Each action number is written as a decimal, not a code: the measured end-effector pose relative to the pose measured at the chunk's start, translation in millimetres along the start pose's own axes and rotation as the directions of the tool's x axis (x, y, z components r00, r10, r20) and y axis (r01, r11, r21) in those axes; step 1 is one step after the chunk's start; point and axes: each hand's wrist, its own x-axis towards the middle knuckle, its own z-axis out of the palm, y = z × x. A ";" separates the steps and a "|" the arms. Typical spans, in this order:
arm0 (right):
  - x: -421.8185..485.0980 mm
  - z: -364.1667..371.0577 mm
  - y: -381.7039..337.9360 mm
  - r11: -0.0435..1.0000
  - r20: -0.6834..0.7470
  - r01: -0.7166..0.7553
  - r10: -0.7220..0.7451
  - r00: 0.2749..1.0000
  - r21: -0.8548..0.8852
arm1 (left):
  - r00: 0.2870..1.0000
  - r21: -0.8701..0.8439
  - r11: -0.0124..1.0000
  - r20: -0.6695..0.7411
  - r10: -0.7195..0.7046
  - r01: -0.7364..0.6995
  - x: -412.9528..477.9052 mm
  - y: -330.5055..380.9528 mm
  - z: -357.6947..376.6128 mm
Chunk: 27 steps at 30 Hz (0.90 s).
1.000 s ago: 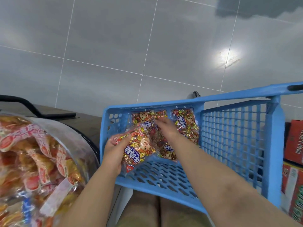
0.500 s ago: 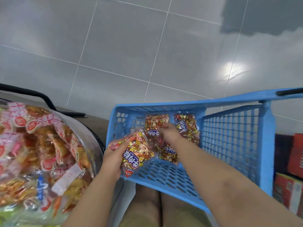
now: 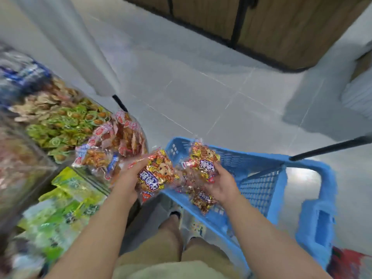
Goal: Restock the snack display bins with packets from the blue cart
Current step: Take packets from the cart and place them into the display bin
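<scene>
The left hand (image 3: 125,179) grips one gold-and-red snack packet (image 3: 156,173) by its left side, fingers curled behind it and the thumb across the front. The packet is tilted and sits in the gap between the display bins (image 3: 30,164) and the blue cart (image 3: 261,184). The right hand (image 3: 220,183) is palm up over the near left corner of the cart, fingers curled round a bunch of the same packets (image 3: 204,162). One more matching packet (image 3: 203,200) hangs just under that hand, against the cart's mesh; I cannot tell whether it is held or lying there. The two hands are near each other, and their packets almost touch. To the left the clear bins hold heaps of red-and-orange packets (image 3: 120,135), green wrapped sweets (image 3: 60,121) and, nearer the person, yellow-green packets (image 3: 70,190); this side is badly blurred. A black handle bar (image 3: 330,148) sticks out past the cart's far side. Grey floor tiles (image 3: 201,93) run to a wooden cabinet (image 3: 281,27). Khaki shorts (image 3: 161,258) and a patterned shoe (image 3: 196,226) show below.
</scene>
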 end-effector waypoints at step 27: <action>-54.5 346.1 304.2 0.543 0.423 0.183 0.358 0.833 -0.819 | 0.737 -0.350 0.723 -0.597 0.317 -0.595 -147.7 74.0 -405.5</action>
